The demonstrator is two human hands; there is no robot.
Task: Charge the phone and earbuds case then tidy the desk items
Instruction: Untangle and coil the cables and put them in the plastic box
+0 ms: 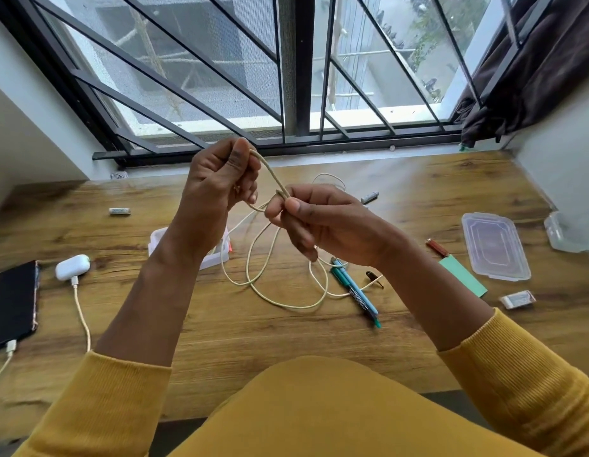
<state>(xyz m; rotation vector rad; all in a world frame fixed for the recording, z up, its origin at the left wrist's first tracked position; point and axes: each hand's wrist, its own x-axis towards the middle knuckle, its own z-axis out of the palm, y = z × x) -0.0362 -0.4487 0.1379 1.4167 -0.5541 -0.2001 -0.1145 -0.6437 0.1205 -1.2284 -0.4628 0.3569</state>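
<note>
A cream cable (280, 300) hangs in loops from both hands above the wooden desk (253, 344). My left hand (217, 183) is raised and closed on one bend of it. My right hand (316, 219) pinches the cable where the strands cross, just right of the left hand. At the far left lies a black phone (13, 303) with a white cable plugged into its near end. Beside it sits a white earbuds case (72, 267), also with a cable plugged in.
A white tray (217, 255) sits partly hidden behind my left wrist. Pens (355, 295) lie under the cable loops. To the right are a clear plastic lid (495, 250), a clear container (569, 232), a green sticky pad (462, 275), an eraser (517, 300) and two batteries (120, 211).
</note>
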